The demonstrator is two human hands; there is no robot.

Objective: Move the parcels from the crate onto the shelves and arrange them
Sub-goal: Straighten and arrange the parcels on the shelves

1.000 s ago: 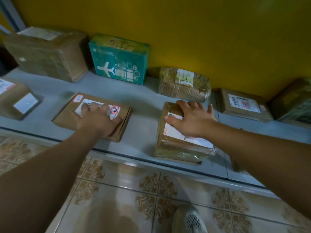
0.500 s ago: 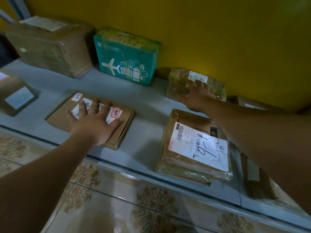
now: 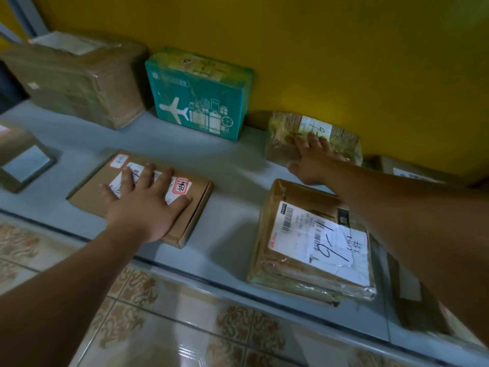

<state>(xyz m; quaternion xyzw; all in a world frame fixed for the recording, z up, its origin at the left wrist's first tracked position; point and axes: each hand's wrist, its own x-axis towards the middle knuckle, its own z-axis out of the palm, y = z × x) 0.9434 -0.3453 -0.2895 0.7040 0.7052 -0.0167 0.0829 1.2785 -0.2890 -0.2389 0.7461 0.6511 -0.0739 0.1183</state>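
Head view: both arms reach down to a low shelf. The left hand lies flat, fingers spread, on a flat brown box at centre left of the frame. The right hand rests outstretched fingers on a tape-wrapped parcel against the wall, right of centre; no finger plainly curls round it. The crate is out of sight.

Judged from here, the flat brown box is the likeliest to go wrong. Its near corner sits right by the shelf's front edge, so a pull toward the body under that flat palm could tip it onto the tiled floor. The right forearm passes just above a labelled parcel at lower centre right, which also lies close to the front edge; a dropped elbow might nudge it off. The glossy wrap on the tape-wrapped parcel looks slippery, so an open palm may skid across it rather than shift it.

The shelf is smooth, pale grey-blue, with a seam at lower right. Along a yellow wall stand a large brown carton at upper left and a teal box printed with an aeroplane. A small box sits at the left edge. The floor tiles are glossy and patterned, the light dim.
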